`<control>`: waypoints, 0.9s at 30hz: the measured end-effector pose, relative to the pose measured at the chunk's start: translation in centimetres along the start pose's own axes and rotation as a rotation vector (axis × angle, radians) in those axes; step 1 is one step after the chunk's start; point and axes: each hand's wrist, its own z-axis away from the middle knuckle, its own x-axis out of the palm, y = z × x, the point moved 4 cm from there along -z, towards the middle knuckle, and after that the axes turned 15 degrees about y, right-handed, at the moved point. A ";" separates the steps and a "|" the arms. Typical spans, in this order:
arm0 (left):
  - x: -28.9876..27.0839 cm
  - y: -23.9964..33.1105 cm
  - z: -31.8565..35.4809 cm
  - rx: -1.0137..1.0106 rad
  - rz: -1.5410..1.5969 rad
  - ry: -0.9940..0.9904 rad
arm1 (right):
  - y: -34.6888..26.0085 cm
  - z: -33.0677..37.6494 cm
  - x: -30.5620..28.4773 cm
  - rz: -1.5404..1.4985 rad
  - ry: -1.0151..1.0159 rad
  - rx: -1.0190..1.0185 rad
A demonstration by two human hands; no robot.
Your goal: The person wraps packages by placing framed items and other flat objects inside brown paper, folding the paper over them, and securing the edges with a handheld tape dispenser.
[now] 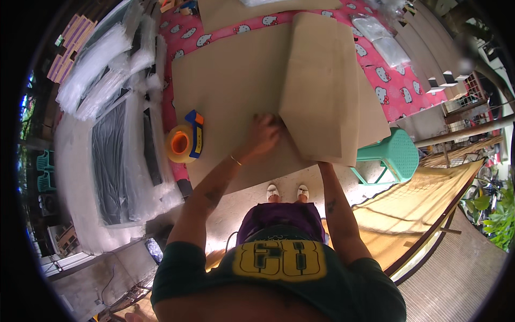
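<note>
A large brown sheet [230, 80], paper or thin cardboard, lies over the table in front of me. Its right part is raised and folded over into a tall flap [316, 80]. My left hand [264, 131] is low over the sheet, beside the flap's left edge; its fingers are blurred, so their grip does not show. My right forearm [332, 188] reaches up under the flap's near edge, and the right hand is hidden behind it. Left of my left hand, a tape dispenser [196, 134] in blue and orange stands with a roll of tape [179, 142] on it.
A pink cartoon-patterned cover [394, 86] lies beneath the sheet. Stacked plastic-wrapped dark panels [112, 155] stand along the left. At the right are a green plastic stool [399, 155], long brown boards [429, 48] and clear plastic bags [381, 40].
</note>
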 end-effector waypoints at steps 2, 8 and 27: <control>-1.5 -1.3 -0.8 -0.041 0.032 -0.025 | 0.0 0.1 0.1 -0.004 -0.002 -0.006; -0.3 10.7 3.8 0.357 0.038 -0.071 | 0.1 0.5 0.0 -0.011 -0.007 -0.022; 10.1 26.1 -0.7 -0.087 0.118 -0.108 | 2.5 -11.2 -19.8 -0.123 -0.448 -0.564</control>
